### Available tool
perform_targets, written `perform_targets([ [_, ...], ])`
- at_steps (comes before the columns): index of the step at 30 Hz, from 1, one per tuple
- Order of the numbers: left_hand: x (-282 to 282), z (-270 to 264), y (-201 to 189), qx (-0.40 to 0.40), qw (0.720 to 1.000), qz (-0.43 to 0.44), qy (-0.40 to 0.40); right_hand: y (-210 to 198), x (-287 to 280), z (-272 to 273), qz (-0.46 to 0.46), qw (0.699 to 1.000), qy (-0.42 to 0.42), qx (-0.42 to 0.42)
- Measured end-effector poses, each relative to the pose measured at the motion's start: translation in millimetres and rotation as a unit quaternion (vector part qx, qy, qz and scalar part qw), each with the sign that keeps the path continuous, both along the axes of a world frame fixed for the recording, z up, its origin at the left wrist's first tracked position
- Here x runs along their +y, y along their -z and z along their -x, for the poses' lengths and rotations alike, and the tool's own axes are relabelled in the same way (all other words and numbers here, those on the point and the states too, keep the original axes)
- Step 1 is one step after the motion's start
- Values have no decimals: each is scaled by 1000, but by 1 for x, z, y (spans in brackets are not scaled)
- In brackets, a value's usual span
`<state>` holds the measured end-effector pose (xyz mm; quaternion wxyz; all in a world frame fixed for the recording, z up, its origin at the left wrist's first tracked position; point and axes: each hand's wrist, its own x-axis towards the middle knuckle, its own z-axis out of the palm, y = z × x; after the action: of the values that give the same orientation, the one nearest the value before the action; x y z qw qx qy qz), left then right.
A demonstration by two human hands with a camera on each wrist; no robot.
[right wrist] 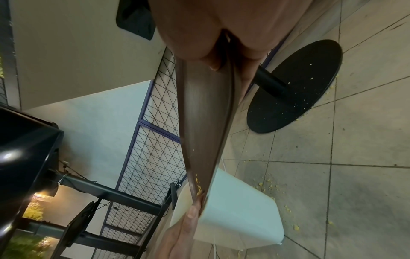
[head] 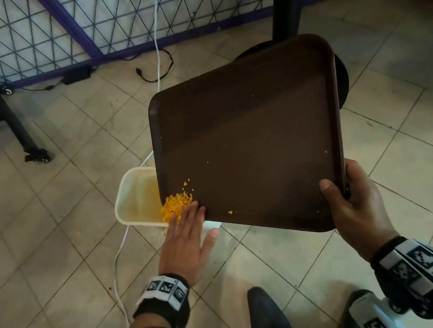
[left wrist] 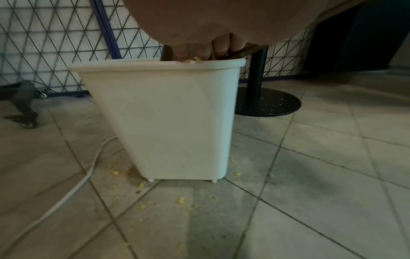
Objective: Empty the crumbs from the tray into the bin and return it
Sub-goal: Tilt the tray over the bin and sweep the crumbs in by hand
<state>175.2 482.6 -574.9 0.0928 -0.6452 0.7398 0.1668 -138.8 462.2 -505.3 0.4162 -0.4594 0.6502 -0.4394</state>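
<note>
While tilted: one tray point(head: 248, 142), one bin point(head: 135, 195).

1. Beige square-tiled floor point(head: 53, 244), dark grout lines, filling the lower field.
2. Wire-grid partition with purple frame point(head: 22, 38), 10 to 12 o'clock.
3. Black round pedestal table base with black column point(left wrist: 266, 103), 1 o'clock.
4. White power cable point(head: 157, 46), trailing from 12 o'clock down across the tiles.
5. Black power adapter with black cord point(head: 77, 74), by the partition foot.
6. Black wheeled stand leg point(head: 6, 116), 10 o'clock.
7. Dark pointed shoe point(head: 270, 321), 6 o'clock.
</note>
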Motion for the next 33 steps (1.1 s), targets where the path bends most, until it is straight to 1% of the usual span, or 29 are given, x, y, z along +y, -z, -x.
perform_targets([
  [2, -10, -21, 1, -45, 999, -11, -2, -1, -1, -1, 0, 1000, -1, 6],
  [4, -19, -41, -1, -66, 998, -13, -11, -2, -1, -2, 0, 1000, -2, 7],
  [6, -28, -52, -8, -53, 998, 1, -27, -3, 0, -1, -2, 1000, -2, 9],
  [8, -35, -49, -21, -12, 998, 46, -39, -3, 0, -1, -1, 1000, 1, 12],
  [11, -29, -12, -37, 64, 993, 98, -30, -2, 0, -1, 2, 1000, 6, 14],
  [14, -4, 44, -42, 125, 989, 79, 7, -1, -1, -1, -4, 1000, 5, 11],
  [16, 11, 68, -33, 130, 989, 64, 34, -2, -1, 0, -3, 1000, 6, 10],
  [18, 17, 73, -22, 109, 992, 44, 47, 0, -1, 1, -4, 1000, 5, 3],
  [22, 13, 37, -8, 34, 999, 1, 28, 1, -1, 2, -8, 1000, 6, -14],
  [27, -7, -26, -4, -52, 999, -14, -1, 2, -1, 0, -13, 1000, 4, -21],
  [28, -12, -34, -5, -52, 999, -7, -8, 2, -1, 0, -11, 1000, 3, -19],
  [30, -22, -40, -12, -25, 999, 17, -25, 1, -1, 1, -5, 1000, 2, -13],
  [33, -41, -21, -19, 30, 997, 59, -51, 1, 0, 1, -6, 1000, 6, -11],
])
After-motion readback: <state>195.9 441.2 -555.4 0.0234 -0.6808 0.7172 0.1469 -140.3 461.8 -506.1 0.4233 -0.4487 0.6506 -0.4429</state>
